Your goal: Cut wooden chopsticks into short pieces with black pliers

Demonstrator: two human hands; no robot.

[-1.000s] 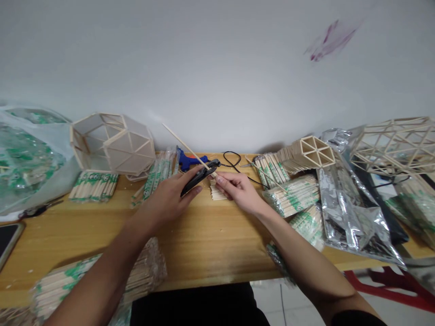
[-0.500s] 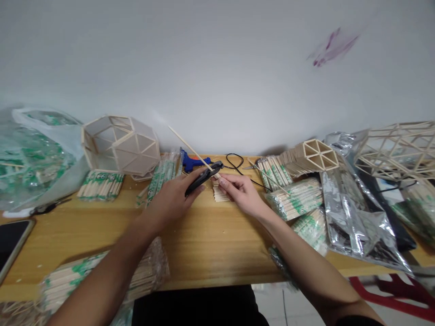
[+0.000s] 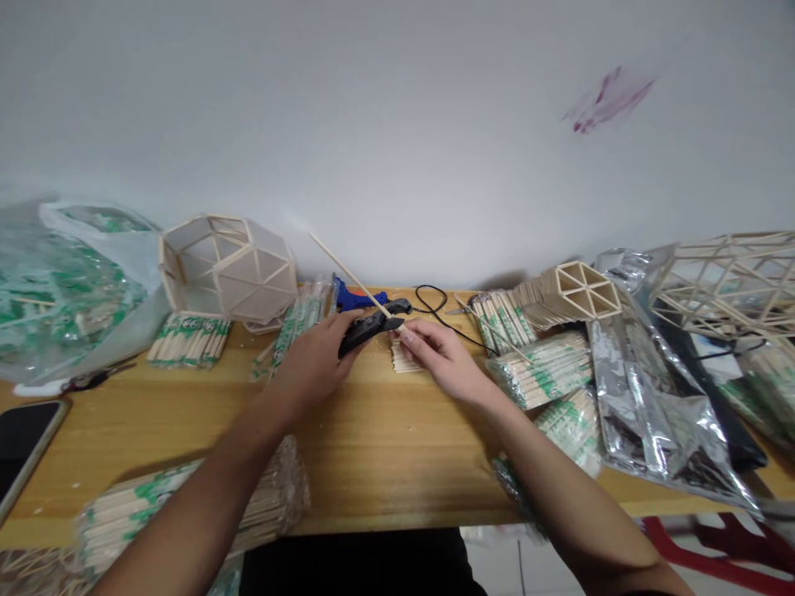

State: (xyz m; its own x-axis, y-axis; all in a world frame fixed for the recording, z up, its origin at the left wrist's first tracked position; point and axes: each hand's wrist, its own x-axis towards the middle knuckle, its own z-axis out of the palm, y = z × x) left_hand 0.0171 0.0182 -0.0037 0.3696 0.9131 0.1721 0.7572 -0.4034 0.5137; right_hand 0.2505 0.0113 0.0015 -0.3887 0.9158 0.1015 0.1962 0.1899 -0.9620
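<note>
My left hand (image 3: 314, 356) is closed around a pair of black shears (image 3: 366, 329), whose jaws stand apart around a thin wooden chopstick (image 3: 348, 271). The lower end of the chopstick is pinched between the thumb and fingers of my right hand (image 3: 440, 354). From there the chopstick slants up and to the left past the jaws. Just below my right fingers, short cut sticks (image 3: 403, 359) lie side by side on the wooden table (image 3: 385, 447), partly covered by the hand. Behind the shears lies a blue glue gun (image 3: 355, 295).
Wrapped chopsticks (image 3: 190, 339) lie at left, with more packs (image 3: 546, 364) at right. Lattice stick frames stand at left (image 3: 229, 269) and far right (image 3: 733, 273). A stack of hexagonal frames (image 3: 587, 290), silver bag (image 3: 658, 414), phone (image 3: 28, 439) and black cable (image 3: 456, 327) surround the middle.
The jaws of the shears have spread apart on the chopstick, and the tool has tilted a little. Both hands stay nearly in place. The whole view has shifted slightly.
</note>
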